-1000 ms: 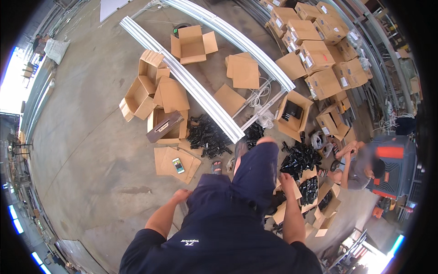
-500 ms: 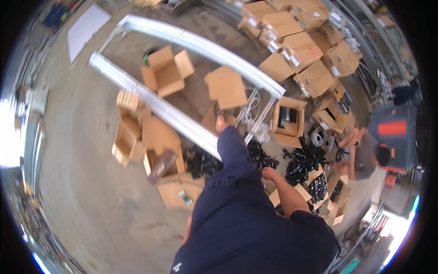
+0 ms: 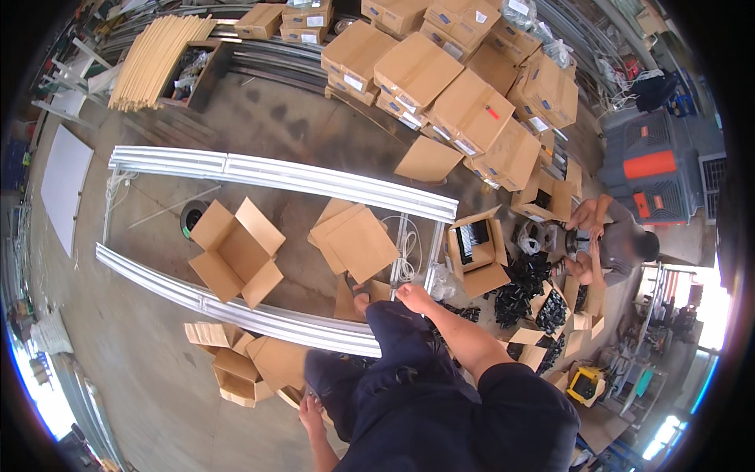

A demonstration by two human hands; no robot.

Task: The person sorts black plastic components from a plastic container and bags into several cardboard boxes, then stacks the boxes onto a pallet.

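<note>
My right hand [image 3: 414,298] is raised in front of my right thigh, above the end of the white metal frame, with its fingers curled together. Whatever it may hold is hidden. Low beside my left thigh, my left hand [image 3: 311,409] has its fingers bent and pressed together; anything in them is too small to name. The frame's near white rail [image 3: 259,318] passes in front of my legs, and one foot [image 3: 360,299] is planted between its two rails. Flattened cardboard [image 3: 358,244] lies just past that foot. Open cardboard boxes [image 3: 236,374] are nearest my left hand.
Inside the frame stands an open empty box [image 3: 240,253]. Black plastic parts [image 3: 519,291] are heaped on the right, beside an open box [image 3: 476,252]. A seated co-worker [image 3: 621,248] is at far right. Stacked cartons [image 3: 472,102] rise behind; white cable [image 3: 407,256] lies near my foot.
My view has swung, so the frame now lies more level and more of the back shows. My right hand has risen and moved forward. My left hand has come out from beside my body.
</note>
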